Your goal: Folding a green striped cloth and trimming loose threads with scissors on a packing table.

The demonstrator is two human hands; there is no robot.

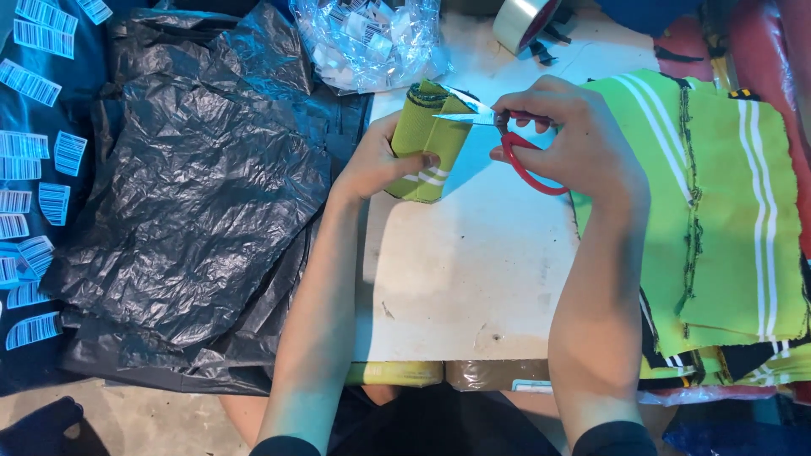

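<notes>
My left hand (376, 160) grips a folded piece of lime-green fabric (427, 139) with white stripes, holding it over the white tabletop (456, 270). My right hand (574, 139) holds red-handled scissors (511, 135). Their blades point left and touch the top edge of the folded fabric. The two hands are close together near the far part of the table.
A stack of lime-green fabric pieces (726, 219) with white stripes lies to the right. Crumpled black plastic bags (194, 194) cover the left. A clear bag of small labels (372, 42) and a tape roll (524, 21) sit at the back. Barcode stickers (34, 152) line the far left.
</notes>
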